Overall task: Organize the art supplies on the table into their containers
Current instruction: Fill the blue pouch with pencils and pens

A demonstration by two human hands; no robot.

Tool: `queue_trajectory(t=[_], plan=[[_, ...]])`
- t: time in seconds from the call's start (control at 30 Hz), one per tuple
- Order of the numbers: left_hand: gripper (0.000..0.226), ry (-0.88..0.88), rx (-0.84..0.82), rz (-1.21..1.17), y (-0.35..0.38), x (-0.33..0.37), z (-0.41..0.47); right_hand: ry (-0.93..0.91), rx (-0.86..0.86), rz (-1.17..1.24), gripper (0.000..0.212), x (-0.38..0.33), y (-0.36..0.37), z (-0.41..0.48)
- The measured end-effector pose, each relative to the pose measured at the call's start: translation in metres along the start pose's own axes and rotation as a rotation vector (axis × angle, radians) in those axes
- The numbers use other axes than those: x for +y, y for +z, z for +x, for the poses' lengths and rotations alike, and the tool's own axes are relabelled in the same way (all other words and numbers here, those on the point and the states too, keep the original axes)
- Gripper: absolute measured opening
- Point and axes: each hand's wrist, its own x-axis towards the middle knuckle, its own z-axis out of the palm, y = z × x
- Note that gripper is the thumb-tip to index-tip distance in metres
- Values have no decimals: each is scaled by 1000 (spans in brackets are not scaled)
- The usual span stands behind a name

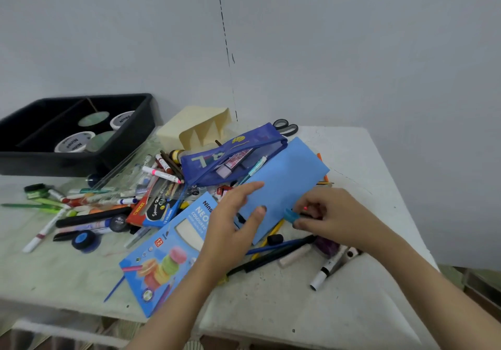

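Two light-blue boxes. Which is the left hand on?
The plain unprinted box; left hand rests on its near end. The other box shows macarons. Right hand pinches a teal cap.

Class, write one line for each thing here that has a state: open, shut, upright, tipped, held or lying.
black tray, upright, tape rolls in one compartment.
cream organiser, tipped on its side.
blue pouch, lying flat, pens showing inside.
light blue box, lying flat, left hand pressing on it.
blue cap, pinched by right hand.
pencil box, flat, face up.
scissors, flat, blades hidden.
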Motion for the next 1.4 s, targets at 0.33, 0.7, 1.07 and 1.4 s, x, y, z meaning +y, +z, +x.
queue_trajectory(t=[0.33,0.7,1.07,1.4], plan=[[25,-708,236,-1128,25,21,-7,-105,189,74,18,-30,31,-8],[30,-736,391,-1125,10,9,-13,62,-69,-185,19,-20,46,-2],[30,-737,294,-1092,20,3,-9,-3,-171,-222,26,-14,33,-3],[30,-732,272,-1109,20,3,-8,32,-139,-199,26,-14,27,-2]])
